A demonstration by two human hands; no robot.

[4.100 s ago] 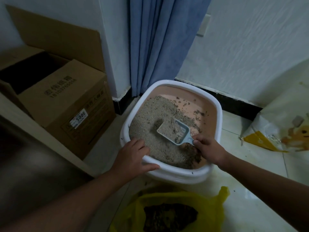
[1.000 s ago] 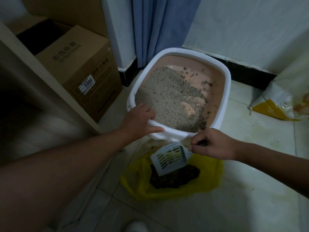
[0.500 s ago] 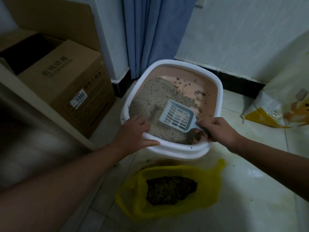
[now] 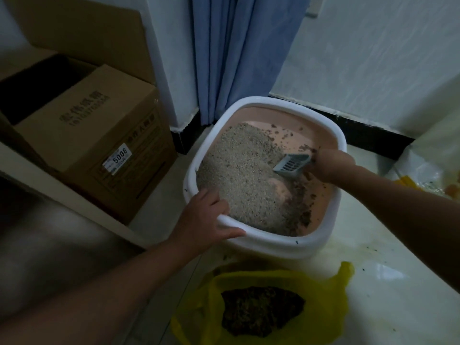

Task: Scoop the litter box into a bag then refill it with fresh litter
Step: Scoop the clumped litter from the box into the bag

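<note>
While two hands are working at it, one litter box (image 4: 293, 247), white-rimmed with a pink inner wall, is sitting on the floor tiles (image 4: 398, 282) below one blue curtain (image 4: 239, 53). One cardboard box (image 4: 99, 135), labelled 5008, is standing just beside its left side. One yellow bag (image 4: 321, 307), open and holding dark scooped waste, is lying at the litter box's near edge. One grey litter heap (image 4: 239, 175) is filling the box's left part; dark clumps are lying along its right wall. One left hand (image 4: 206, 225) is clamping the near-left rim, fingers inside, thumb outside. One right hand (image 4: 331, 165) is grasping one slotted grey scoop (image 4: 291, 165) at the right wall, its blade touching the litter.
</note>
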